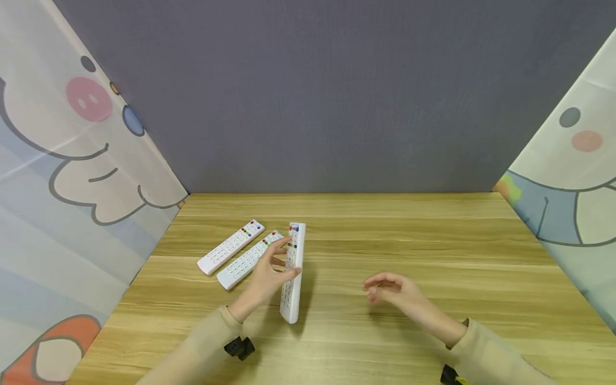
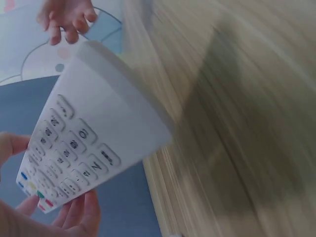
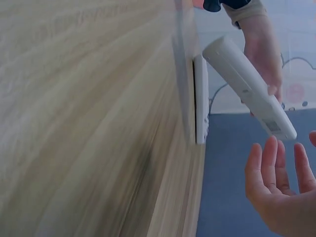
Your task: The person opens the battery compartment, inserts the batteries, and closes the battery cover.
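Observation:
My left hand point(image 1: 269, 275) grips a white remote control point(image 1: 294, 278) by its edges, thumb on one side and fingers on the other, raised off the table and tilted. Its buttons face left in the head view; the left wrist view shows the number keys of this remote point(image 2: 94, 123) close up. In the right wrist view the plain back of the remote point(image 3: 249, 84) shows. My right hand point(image 1: 397, 291) hovers over the table to the right, holding nothing, its fingers loosely bent and apart from the remote.
Two more white remotes, one at the far left point(image 1: 231, 247) and one beside it point(image 1: 245, 264), lie slanted on the wooden table point(image 1: 409, 230). A grey panel point(image 1: 337, 96) rises behind the table, with cartoon-printed curtains point(image 1: 38, 214) at both sides.

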Motion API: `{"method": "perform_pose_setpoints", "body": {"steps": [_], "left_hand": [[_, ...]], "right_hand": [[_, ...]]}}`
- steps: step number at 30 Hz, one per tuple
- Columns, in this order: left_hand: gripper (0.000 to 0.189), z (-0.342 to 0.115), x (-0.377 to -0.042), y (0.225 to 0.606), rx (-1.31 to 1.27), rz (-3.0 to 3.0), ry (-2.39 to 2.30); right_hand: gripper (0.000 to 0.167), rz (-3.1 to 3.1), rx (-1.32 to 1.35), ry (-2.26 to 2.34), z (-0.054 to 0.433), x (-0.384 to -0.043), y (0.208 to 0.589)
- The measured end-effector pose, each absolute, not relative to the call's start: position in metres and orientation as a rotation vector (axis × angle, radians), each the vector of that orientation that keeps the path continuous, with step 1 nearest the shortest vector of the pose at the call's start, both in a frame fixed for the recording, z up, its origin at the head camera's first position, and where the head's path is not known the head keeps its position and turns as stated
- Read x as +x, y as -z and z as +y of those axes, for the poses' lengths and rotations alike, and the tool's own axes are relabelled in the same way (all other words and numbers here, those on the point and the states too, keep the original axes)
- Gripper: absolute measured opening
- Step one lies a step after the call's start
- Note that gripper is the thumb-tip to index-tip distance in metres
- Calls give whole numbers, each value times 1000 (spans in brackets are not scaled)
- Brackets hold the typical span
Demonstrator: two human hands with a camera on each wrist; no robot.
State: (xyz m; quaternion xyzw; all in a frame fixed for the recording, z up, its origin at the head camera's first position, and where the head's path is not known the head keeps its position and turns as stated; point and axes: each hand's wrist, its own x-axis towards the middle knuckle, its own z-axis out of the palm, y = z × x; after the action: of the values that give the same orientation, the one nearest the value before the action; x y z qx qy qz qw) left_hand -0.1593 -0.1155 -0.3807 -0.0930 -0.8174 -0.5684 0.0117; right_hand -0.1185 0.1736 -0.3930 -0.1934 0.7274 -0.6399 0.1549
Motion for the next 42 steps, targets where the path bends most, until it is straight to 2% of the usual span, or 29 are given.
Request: {"method": "perform_pose_setpoints", "body": {"steps": [8, 17, 27, 34, 42], "left_hand": [[69, -126, -165, 379, -498, -2666, 1518], [70, -133, -172, 379, -637, -2844, 1309], [67, -143, -184, 385, -880, -2929, 975], [66, -148, -194, 391, -971, -2999, 836], [66, -147, -197, 393, -963, -3096, 794]], "right_hand": [[33, 2178, -472, 1790, 186, -122, 391], [28, 2302, -587, 1752, 198, -126, 394], [25, 2461, -592, 1671, 208, -127, 393], [24, 2486, -582, 1681, 211, -127, 394], [23, 2480, -602, 1688, 213, -130, 394]]}}
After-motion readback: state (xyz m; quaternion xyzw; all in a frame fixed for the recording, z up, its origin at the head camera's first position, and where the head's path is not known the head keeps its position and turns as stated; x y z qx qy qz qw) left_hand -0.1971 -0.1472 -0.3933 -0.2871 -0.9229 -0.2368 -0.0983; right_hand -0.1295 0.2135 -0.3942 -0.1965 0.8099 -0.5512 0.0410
